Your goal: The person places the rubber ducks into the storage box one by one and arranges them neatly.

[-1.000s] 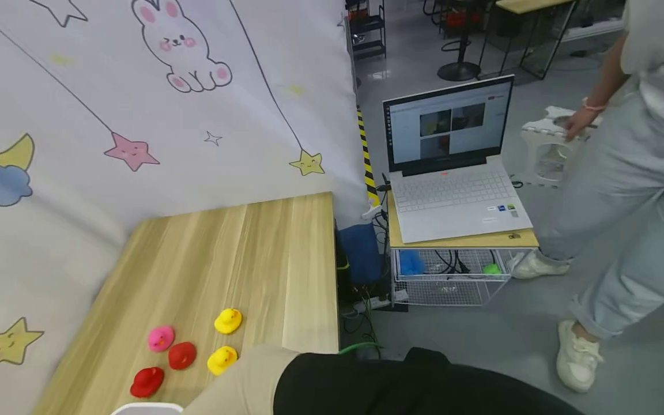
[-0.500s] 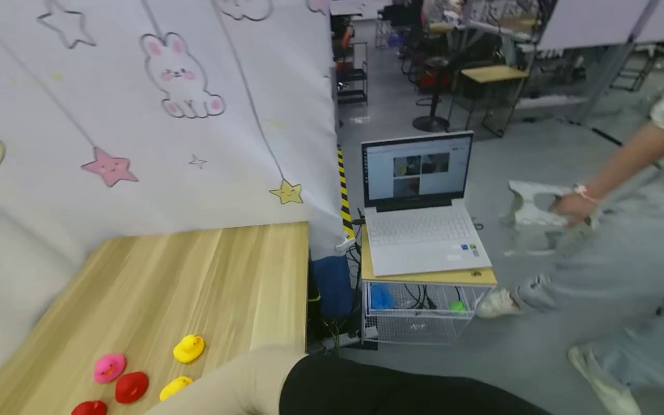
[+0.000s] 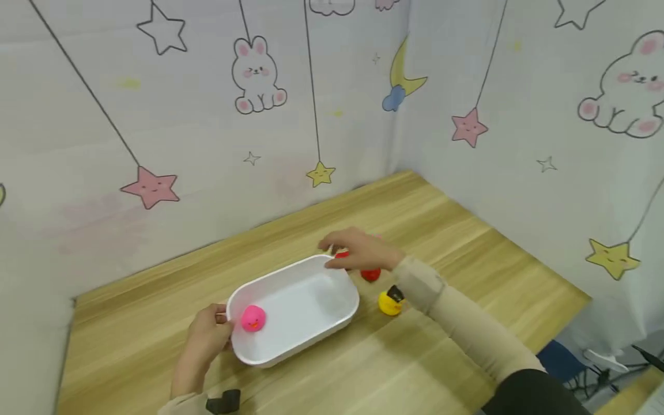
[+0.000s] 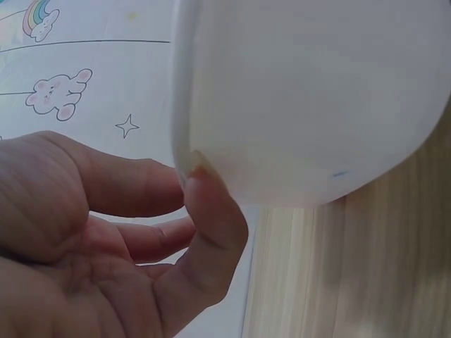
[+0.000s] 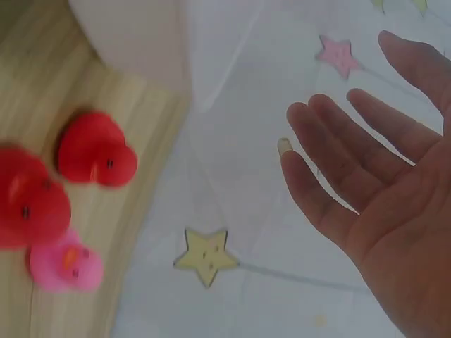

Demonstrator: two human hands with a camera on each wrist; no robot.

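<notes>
A white oval tub [image 3: 311, 305] stands on the wooden table [image 3: 467, 242] with a pink duck [image 3: 252, 318] inside it at the left end. My left hand [image 3: 207, 337] grips the tub's left rim; in the left wrist view the thumb [image 4: 211, 211] presses on the tub [image 4: 303, 98]. Over the tub's far right corner hovers my right hand [image 3: 353, 251], fingers spread and holding nothing [image 5: 352, 162]. Under it lie two red ducks [image 5: 95, 155] [image 5: 28, 204] and another pink duck [image 5: 67, 264]. A red duck [image 3: 370, 274] and a yellow duck [image 3: 389, 302] sit right of the tub.
Curtains printed with bunnies and stars [image 3: 259, 75] wall the table at the back and on the right. The table's right corner [image 3: 581, 297] drops to the floor, where cables [image 3: 643, 354] lie.
The head view has swung from the laptop, the floor and a passing person back to the table. Both hands and the whole tub are now in view, with a pink duck in the tub.
</notes>
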